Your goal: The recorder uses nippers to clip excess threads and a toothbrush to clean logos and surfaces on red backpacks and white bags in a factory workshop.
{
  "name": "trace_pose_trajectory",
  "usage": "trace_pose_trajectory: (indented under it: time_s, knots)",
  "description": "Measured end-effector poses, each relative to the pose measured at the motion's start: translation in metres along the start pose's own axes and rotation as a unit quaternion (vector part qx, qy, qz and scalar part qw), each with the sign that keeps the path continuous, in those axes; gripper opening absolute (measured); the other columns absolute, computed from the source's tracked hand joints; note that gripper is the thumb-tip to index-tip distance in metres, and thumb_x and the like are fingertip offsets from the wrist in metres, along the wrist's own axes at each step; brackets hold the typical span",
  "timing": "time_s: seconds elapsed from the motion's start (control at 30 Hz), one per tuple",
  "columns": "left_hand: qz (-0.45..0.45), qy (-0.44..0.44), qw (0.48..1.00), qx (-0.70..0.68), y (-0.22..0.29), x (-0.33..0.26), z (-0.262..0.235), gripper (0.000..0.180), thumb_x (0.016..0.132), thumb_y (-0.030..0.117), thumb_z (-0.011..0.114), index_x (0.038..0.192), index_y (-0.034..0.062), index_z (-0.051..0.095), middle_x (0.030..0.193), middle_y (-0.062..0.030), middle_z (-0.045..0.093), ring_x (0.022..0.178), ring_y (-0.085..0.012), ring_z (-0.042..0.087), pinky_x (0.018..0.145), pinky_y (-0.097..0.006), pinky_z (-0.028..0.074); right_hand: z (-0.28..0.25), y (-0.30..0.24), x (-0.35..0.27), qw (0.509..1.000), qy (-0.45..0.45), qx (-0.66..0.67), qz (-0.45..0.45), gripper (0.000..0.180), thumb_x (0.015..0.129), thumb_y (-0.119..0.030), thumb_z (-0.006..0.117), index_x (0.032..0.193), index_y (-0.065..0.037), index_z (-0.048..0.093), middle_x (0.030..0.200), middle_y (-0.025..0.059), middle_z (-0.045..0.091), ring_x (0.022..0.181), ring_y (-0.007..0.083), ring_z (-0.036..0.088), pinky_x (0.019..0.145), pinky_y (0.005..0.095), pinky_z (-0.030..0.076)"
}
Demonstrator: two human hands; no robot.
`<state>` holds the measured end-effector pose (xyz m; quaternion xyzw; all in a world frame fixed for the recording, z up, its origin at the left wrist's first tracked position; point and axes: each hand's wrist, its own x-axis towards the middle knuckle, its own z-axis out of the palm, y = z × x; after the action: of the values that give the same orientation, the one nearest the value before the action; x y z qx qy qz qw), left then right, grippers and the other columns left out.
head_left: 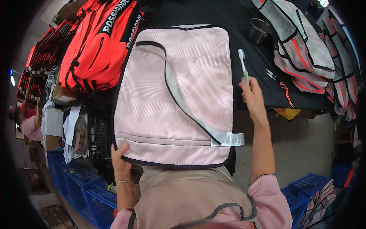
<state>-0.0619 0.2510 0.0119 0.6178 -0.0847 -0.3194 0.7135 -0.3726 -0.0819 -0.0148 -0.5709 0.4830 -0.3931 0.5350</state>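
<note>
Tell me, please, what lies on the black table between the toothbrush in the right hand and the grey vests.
In the head view, small snips with an orange cord lie on the black table, between the toothbrush and the grey vests.

Off to your left a stack of red-orange bags with black straps leans across the table's far corner, and more of the same red goods run away behind it. Beyond the black tabletop stands a dark metal cup. To your right lies a small pair of snips with an orange cord, just beside a heap of pale bags with orange and black piping. Below the table sit blue plastic crates on the left and another on the right (this one holds folded fabric). A black crate stands beside hanging cloths. A second person sits at the far left edge.
</note>
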Motion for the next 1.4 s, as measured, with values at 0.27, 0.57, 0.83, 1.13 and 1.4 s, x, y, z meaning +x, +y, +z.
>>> trace_pose_trajectory:
  time_s: [0.27,0.57,0.83,1.13,1.4]
  knots:
    - [0.399,0.024,0.907,0.129,0.156,-0.051,0.074,0.058,0.074,0.009,0.073,0.126,-0.0077,0.052,0.116,-0.0137,0.06,0.106,-0.0215,0.058,0.1,-0.033,0.04,0.01,-0.019,-0.025,0.988,0.042,0.131,-0.074,0.033,0.094,-0.019,0.066,0.118,0.0,0.054,0.087,-0.0003,0.054,0.071,0.0044,0.045,0.063,0.0203,0.037]
    - [0.592,-0.246,0.555,0.53,0.127,-0.115,0.196,0.064,0.062,0.001,0.069,0.125,-0.0049,0.056,0.09,-0.0137,0.062,0.066,-0.0232,0.063,0.052,-0.034,0.048,-0.022,-0.033,-0.043,0.933,0.039,0.349,-0.073,0.029,0.095,-0.023,0.066,0.11,0.0,0.058,0.088,0.0047,0.061,0.056,0.0032,0.039,0.051,0.0208,0.034]
    - [0.361,-0.3,0.777,0.419,0.065,-0.02,0.174,0.049,0.082,0.023,0.077,0.122,0.0011,0.062,0.108,-0.0155,0.068,0.088,-0.025,0.067,0.08,-0.033,0.053,-0.049,0.002,-0.056,0.975,0.121,0.185,-0.029,0.027,0.096,-0.025,0.066,0.105,-0.001,0.06,0.08,-0.0019,0.048,0.056,0.0016,0.036,0.048,0.0191,0.03]
    - [0.04,-0.103,0.922,0.371,-0.016,0.089,0.029,0.067,0.084,0.026,0.075,0.136,-0.008,0.049,0.124,-0.0149,0.063,0.111,-0.0195,0.058,0.1,-0.03,0.043,0.001,0.01,-0.041,0.994,0.095,0.038,-0.028,0.034,0.09,-0.022,0.072,0.112,0.0,0.058,0.083,-0.0031,0.053,0.07,0.0034,0.045,0.057,0.02,0.038]
    - [0.105,-0.18,0.907,0.367,0.011,0.087,0.044,0.069,0.066,0.01,0.084,0.127,-0.0084,0.057,0.113,-0.0119,0.067,0.1,-0.0152,0.061,0.091,-0.029,0.048,0.017,0.002,-0.052,0.986,0.137,-0.043,-0.083,0.022,0.086,-0.01,0.068,0.097,0.002,0.054,0.086,0.0027,0.058,0.078,0.0102,0.049,0.073,0.0262,0.044]
